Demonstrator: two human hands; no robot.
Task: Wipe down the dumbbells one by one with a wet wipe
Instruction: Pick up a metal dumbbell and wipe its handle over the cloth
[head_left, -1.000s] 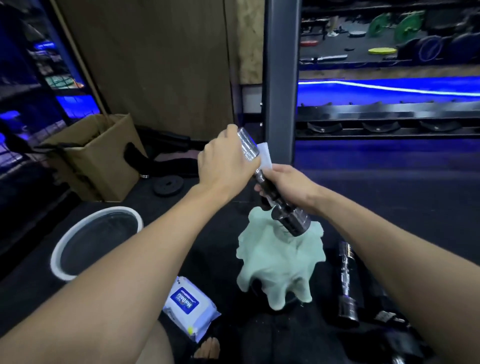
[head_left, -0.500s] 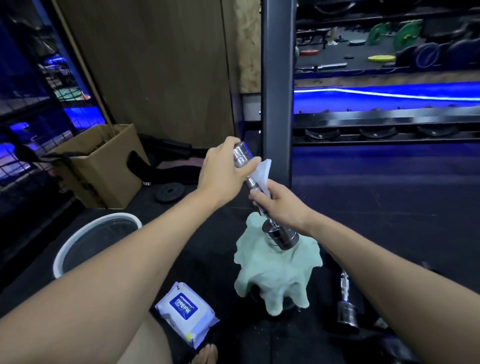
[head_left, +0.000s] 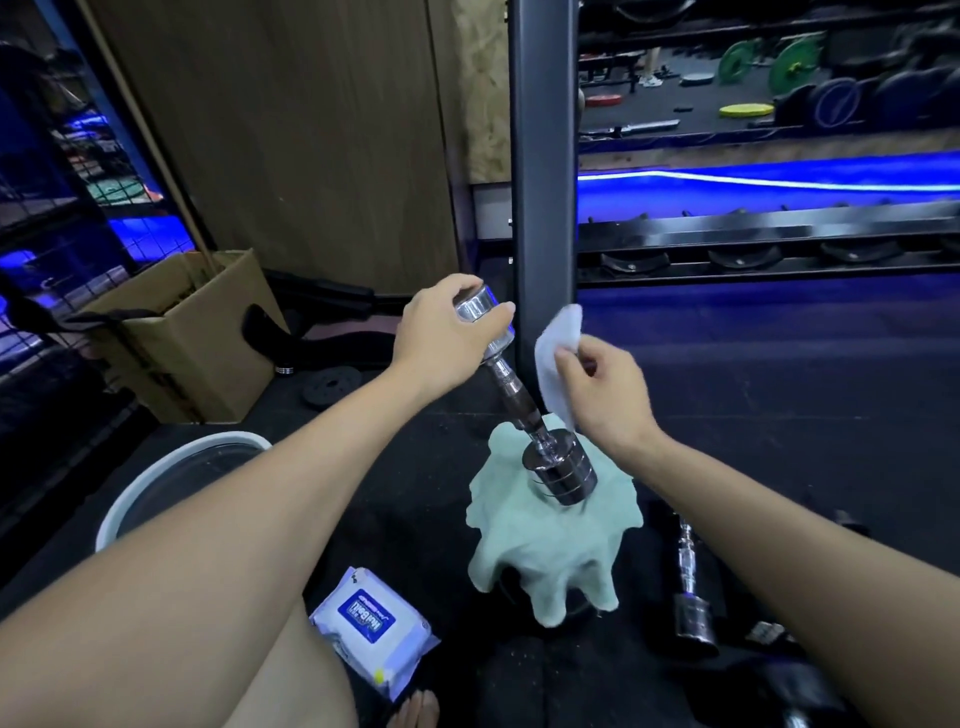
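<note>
A chrome dumbbell (head_left: 524, 402) stands tilted, its lower head resting on a pale green cloth (head_left: 550, 540) draped over a dark object. My left hand (head_left: 447, 332) grips the dumbbell's upper head. My right hand (head_left: 608, 395) pinches a white wet wipe (head_left: 558, 358) just right of the dumbbell's bar, apart from it. A second chrome dumbbell (head_left: 688, 582) lies on the floor to the right of the cloth. A pack of wet wipes (head_left: 371, 629) lies on the floor near my knee.
A white-rimmed bucket (head_left: 156, 483) sits at the left. A cardboard box (head_left: 192, 332) stands behind it, with a small black weight plate (head_left: 331, 385) on the floor. A dark steel post (head_left: 543, 171) rises right behind the dumbbell. A dumbbell rack (head_left: 769, 249) runs along the back right.
My right hand has let go of the dumbbell's bar and moved up and right with the wipe. My left hand keeps its hold on the upper head.
</note>
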